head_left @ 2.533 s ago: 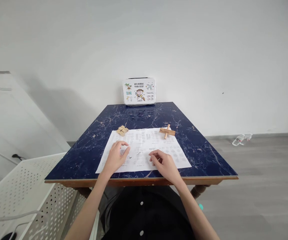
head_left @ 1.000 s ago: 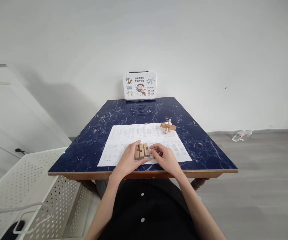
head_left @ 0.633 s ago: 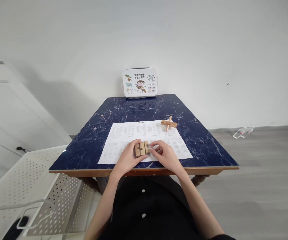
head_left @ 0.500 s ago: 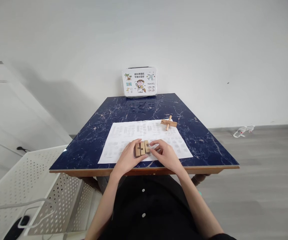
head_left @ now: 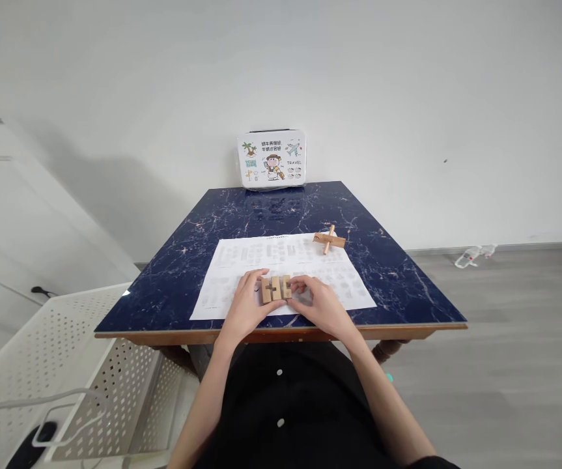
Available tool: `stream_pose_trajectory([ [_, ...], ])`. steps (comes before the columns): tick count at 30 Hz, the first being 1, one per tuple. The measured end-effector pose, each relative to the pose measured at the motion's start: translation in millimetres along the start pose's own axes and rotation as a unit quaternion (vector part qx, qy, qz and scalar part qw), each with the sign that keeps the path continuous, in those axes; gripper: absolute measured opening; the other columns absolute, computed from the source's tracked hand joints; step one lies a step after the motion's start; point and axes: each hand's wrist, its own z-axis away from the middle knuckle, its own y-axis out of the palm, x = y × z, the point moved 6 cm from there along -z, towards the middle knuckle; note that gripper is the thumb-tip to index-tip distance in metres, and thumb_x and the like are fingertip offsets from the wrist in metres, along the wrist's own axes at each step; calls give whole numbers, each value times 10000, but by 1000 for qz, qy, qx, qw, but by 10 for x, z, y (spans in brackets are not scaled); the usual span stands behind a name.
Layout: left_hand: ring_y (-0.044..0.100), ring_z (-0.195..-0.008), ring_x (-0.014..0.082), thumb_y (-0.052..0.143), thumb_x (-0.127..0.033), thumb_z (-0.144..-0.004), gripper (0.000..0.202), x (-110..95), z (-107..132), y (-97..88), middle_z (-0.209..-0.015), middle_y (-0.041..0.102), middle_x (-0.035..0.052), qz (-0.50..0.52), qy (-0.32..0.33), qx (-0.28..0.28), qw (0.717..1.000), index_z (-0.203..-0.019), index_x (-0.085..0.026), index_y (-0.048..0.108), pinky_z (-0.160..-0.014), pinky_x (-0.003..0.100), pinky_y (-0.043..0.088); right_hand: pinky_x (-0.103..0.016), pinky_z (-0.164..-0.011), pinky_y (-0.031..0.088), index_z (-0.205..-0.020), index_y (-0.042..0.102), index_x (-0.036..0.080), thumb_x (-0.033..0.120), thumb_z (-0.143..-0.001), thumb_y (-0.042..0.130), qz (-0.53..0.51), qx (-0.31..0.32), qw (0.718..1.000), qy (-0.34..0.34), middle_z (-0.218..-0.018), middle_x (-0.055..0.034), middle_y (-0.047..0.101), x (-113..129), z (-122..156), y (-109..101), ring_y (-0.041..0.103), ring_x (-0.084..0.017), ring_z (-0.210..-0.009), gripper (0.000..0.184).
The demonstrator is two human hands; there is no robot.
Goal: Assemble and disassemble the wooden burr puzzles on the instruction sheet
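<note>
A small wooden block puzzle [head_left: 275,288] of notched pieces is held just above a printed paper sheet [head_left: 241,257] near the front edge of a dark blue marbled table [head_left: 183,260]. My left hand [head_left: 246,306] grips its left side with curled fingers. My right hand [head_left: 318,305] closes on its right end. A second wooden puzzle, a cross of sticks [head_left: 329,240], lies on the sheet's far right corner, away from both hands.
A white box with cartoon travel pictures [head_left: 271,159] stands at the table's far edge against the wall. A white perforated basket [head_left: 41,365] with a cable sits at my left. A clear plastic bottle [head_left: 471,255] lies on the grey floor at right.
The block puzzle left the sheet's far left corner and came to the front, into my left hand. Since half a second ago my right hand has closed onto its right end.
</note>
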Motion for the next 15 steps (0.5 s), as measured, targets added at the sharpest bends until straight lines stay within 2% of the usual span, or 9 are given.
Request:
stream_pose_trajectory([
  [3,511,-1333,361,905,-536,-741,757,8,-7,-18,-1375,567,101,-57,-8,-30,998,-1369,-283,567,-1109,504,439,-363,-839,534,-1182,665,245,290,-923,686,-4,-13,1000,10,-1033,-43,727,6,8,-20,673,-227,-940,264],
  [6,568,-1224,361,921,-565,-695,809,32,-15,-24,-1244,591,101,-98,-30,-56,993,-1360,-256,578,-1094,536,419,-363,-796,542,-1169,665,228,313,-937,670,-8,-36,999,13,-1002,-53,710,2,11,-46,668,-224,-877,246],
  [8,632,-1074,312,896,-551,-732,762,40,-22,13,-1092,632,60,-90,-35,-33,995,-1348,-243,571,-1064,514,426,-362,-765,547,-1198,656,224,325,-955,646,-9,-49,999,7,-1019,-65,696,-2,10,-59,664,-219,-844,263],
  [11,650,-889,246,858,-525,-788,669,32,-23,63,-909,646,-7,-69,-28,10,997,-1317,-238,567,-1033,473,427,-365,-734,558,-1264,643,220,343,-997,584,-12,-65,998,1,-1075,-87,660,-15,10,-75,662,-208,-808,299],
  [15,650,-865,224,775,-481,-875,554,10,-15,65,-921,666,-10,-66,-8,17,998,-1326,-244,558,-997,439,436,-388,-802,590,-1250,679,230,364,-1046,503,-32,-75,997,2,-1121,-106,598,-29,15,-88,687,-223,-884,301],
])
